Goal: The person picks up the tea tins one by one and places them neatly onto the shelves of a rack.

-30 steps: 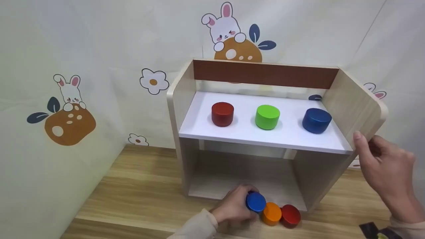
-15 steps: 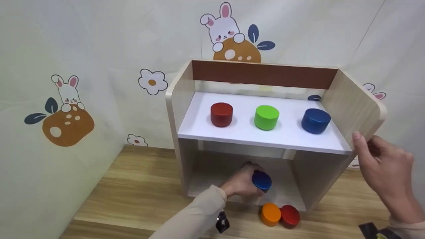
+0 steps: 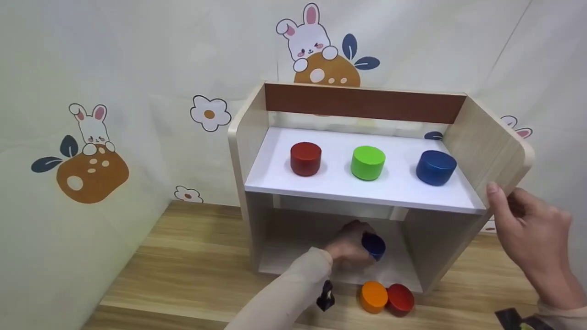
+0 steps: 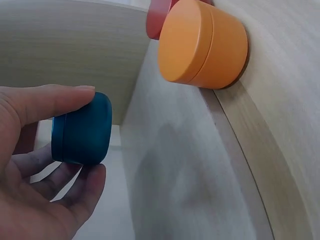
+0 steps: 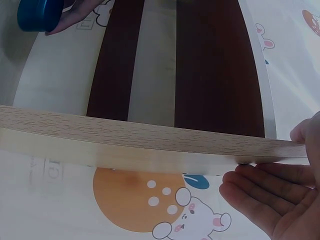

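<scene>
In the head view my left hand (image 3: pixel 352 243) is inside the lower compartment of a small wooden shelf (image 3: pixel 490 144), gripping a blue round tin (image 3: pixel 375 247). The left wrist view shows the thumb on one side of this tin (image 4: pixel 82 131) and curled fingers on the other, above the compartment floor. My right hand (image 3: pixel 534 233) holds the front edge of the shelf's right side panel, thumb inside and fingers outside. An orange round tin (image 3: pixel 373 297) and a red round tin (image 3: pixel 401 299) stand side by side on the table before the shelf.
On the white upper board (image 3: pixel 335 185) stand a dark red tin (image 3: pixel 306 159), a green tin (image 3: pixel 368 163) and another blue tin (image 3: pixel 436 167), spaced apart. The wood-grain table (image 3: pixel 192 261) meets a wall covering (image 3: pixel 151 50) printed with rabbits.
My left hand has lifted the blue tin from beside the orange one and carried it forward and right into the lower compartment. The right hand keeps its place on the panel.
</scene>
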